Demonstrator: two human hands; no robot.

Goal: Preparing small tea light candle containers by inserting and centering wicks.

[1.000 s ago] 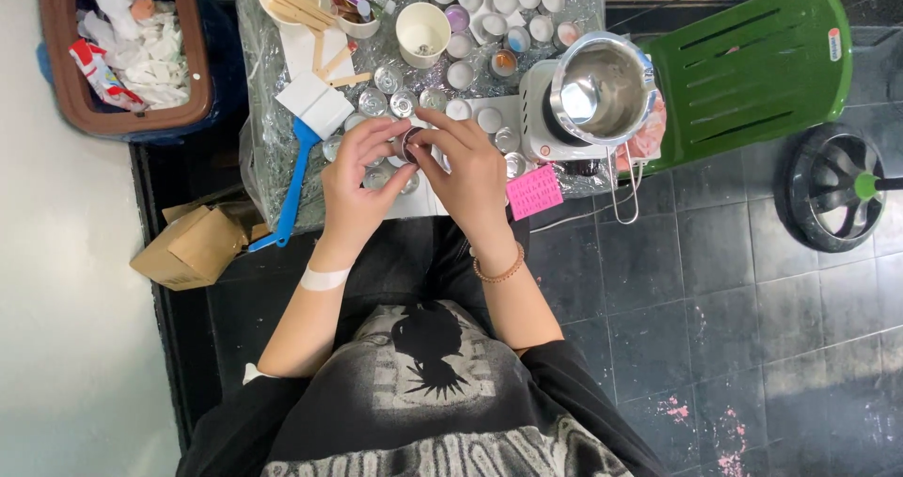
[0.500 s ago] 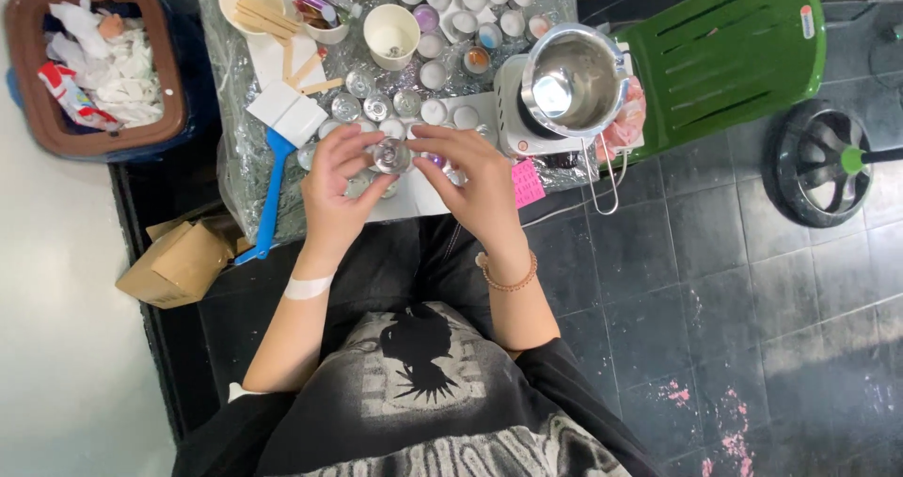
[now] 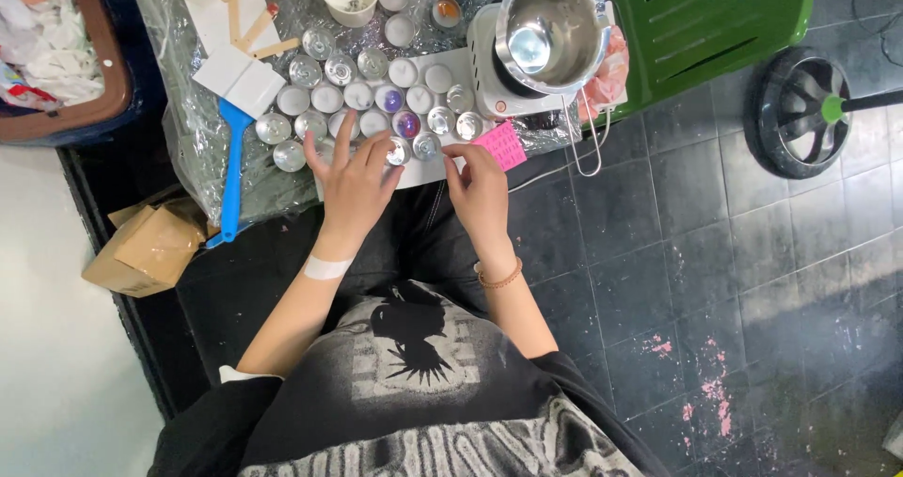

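The left hand (image 3: 353, 181) is applying an open grip: its fingers are spreading flat over the small tins, with the fingertips touching a round tin (image 3: 400, 151) at the near row. The right hand (image 3: 480, 190) is resting at the desk (image 3: 282, 190) edge, fingers loosely curled, gripping nothing, just beside another small tin (image 3: 426, 145) and a pink card (image 3: 499, 144). The touched tin is sitting on the white tray (image 3: 414, 171) among rows of similar tins, in front of the steel pot (image 3: 548, 30) on its small heater.

For a clean result, the tin is best moved by its rim with light fingertip pressure, kept level, and kept apart from its neighbours. A blue spatula (image 3: 230, 166) is lying to the left.
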